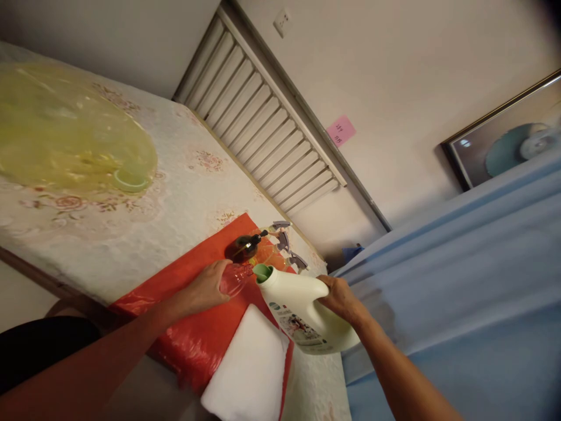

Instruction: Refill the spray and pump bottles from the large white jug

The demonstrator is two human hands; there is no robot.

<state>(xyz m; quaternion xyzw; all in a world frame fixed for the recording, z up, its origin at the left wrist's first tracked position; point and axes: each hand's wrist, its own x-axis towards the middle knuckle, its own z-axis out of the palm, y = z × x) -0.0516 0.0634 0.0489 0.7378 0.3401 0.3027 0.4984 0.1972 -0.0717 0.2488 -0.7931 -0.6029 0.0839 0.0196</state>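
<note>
Fingers of the right hand (339,299) grip a white jug (302,313); left hand (205,287) clasps a clear bottle (234,278).

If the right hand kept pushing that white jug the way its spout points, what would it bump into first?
Probably the small clear bottle steadied by the left hand. The right hand tilts the white jug so its green spout sits almost against that bottle; depth is hard to judge.

white jug (302,310) in right hand (339,298), spout over clear bottle (236,278) (left hand (205,289) around it)
</note>
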